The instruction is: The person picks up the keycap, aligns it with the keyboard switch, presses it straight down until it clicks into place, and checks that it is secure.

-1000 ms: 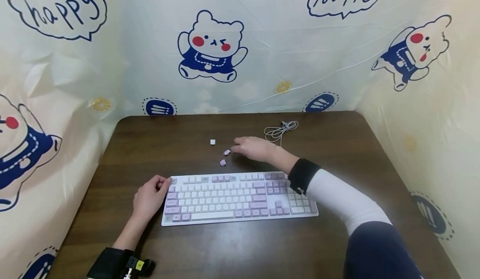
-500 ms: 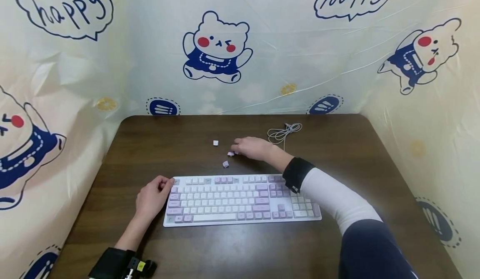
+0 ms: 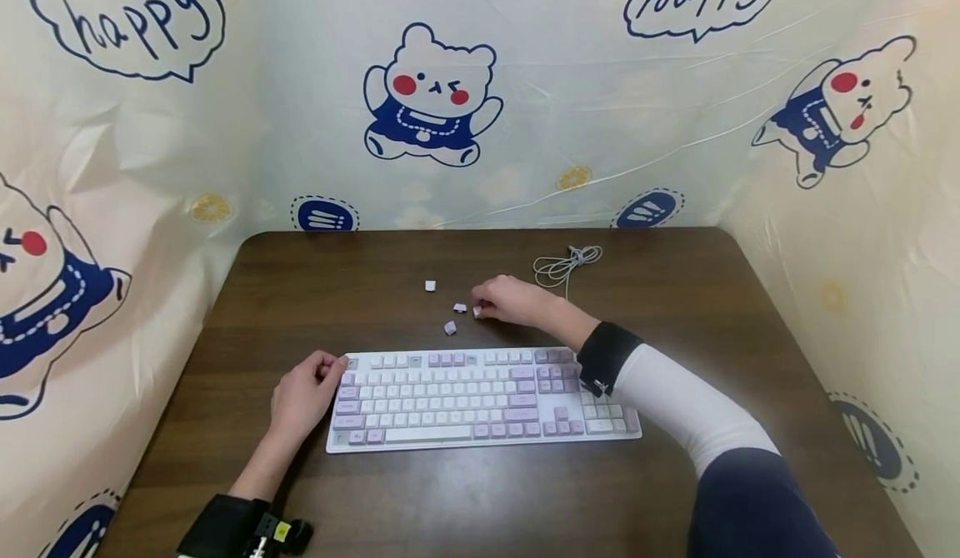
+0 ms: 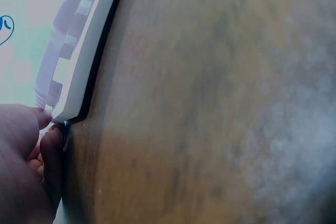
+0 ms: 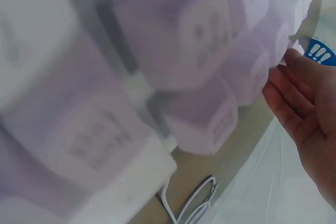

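Note:
A white and lilac keyboard [image 3: 442,435] lies across the middle of the table. My left hand [image 3: 303,396] pinches its far left corner; in the left wrist view the thumb is at the top edge and curled fingers are beneath. Beyond the keyboard, my right hand [image 3: 513,300] pinches a small keycap [image 3: 477,312] between thumb and fingers, close over the table. Three loose keycaps lie left of that hand: a white keycap [image 3: 431,286], a lilac-and-white keycap [image 3: 460,308] and a lilac keycap [image 3: 450,328]. The right forearm covers part of the keyboard's right end.
A coiled white cable [image 3: 562,266] lies behind the right hand, running toward the keyboard. The brown table [image 3: 420,500] is enclosed at the back and sides by a printed sheet [image 3: 547,125] with cartoon bears. Dark bands with cameras wrap both wrists.
The right hand has taken hold of a keycap beside the lilac-and-white one and drawn it slightly right and nearer. The left hand stays at the keyboard's corner. The head view has shifted slightly.

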Demonstrator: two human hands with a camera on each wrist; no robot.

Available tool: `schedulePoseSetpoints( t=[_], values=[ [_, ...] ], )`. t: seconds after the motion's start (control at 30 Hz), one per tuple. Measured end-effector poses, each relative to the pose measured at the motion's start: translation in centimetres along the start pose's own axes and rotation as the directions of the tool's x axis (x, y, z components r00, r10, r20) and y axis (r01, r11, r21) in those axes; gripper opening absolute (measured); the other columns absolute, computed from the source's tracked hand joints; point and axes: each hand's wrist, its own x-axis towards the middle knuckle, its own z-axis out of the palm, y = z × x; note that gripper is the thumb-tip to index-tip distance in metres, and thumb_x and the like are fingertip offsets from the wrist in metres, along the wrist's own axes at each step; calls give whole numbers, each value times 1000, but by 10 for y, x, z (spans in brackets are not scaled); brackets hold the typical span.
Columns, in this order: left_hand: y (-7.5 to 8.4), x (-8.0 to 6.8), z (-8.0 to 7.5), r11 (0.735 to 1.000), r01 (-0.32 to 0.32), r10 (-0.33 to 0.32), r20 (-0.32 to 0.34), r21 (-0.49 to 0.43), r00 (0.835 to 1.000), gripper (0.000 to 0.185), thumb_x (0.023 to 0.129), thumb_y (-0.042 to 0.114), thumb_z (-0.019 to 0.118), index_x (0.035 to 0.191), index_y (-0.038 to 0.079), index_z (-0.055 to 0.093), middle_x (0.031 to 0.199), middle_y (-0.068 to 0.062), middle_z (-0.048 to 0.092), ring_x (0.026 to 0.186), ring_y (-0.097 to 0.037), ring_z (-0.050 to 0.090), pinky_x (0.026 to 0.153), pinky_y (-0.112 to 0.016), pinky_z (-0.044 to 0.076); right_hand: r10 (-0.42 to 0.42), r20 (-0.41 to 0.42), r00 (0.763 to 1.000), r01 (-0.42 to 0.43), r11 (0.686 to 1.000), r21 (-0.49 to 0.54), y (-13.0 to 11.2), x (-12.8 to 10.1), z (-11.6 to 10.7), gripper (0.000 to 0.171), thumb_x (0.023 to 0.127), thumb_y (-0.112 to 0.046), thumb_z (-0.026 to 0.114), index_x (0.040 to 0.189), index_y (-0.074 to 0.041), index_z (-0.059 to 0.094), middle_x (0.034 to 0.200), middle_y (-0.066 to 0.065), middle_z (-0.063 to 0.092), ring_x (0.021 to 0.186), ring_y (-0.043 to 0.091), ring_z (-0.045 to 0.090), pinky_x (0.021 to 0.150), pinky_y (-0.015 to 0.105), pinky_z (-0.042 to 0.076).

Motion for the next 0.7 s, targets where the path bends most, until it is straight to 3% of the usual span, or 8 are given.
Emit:
schedulePoseSetpoints(
  t=[0.17, 0.37, 0.7],
  values=[
    [-1, 1, 0, 1000, 6, -6, 2, -1, 1000, 41, 107, 44, 54, 108, 5, 68, 85, -7, 62, 80, -27, 56, 71, -38, 35, 27, -51, 998, -24, 998, 58, -13, -11, 1, 6, 100, -14, 71, 98, -9, 69, 91, 1, 68, 81, 12, 59, 76, 28, 51],
    [-1, 2, 0, 1000, 15, -15, 8, -9, 1000, 43, 107, 45, 53, 109, 5, 68, 87, -7, 62, 82, -28, 57, 73, -39, 35, 80, -32, 996, -73, 981, 179, -33, -22, -2, 5, 99, -15, 72, 100, -10, 73, 91, -1, 73, 83, 8, 66, 77, 23, 53],
    [-1, 1, 1, 1000, 0, 0, 1, 1, 1000, 42, 107, 44, 53, 109, 5, 68, 85, -7, 62, 81, -28, 57, 72, -39, 35, 34, 13, 999, -36, 967, 252, -48, -32, 6, 4, 95, -16, 77, 93, -13, 76, 86, -7, 71, 78, 3, 62, 76, 21, 51]
  ],
)
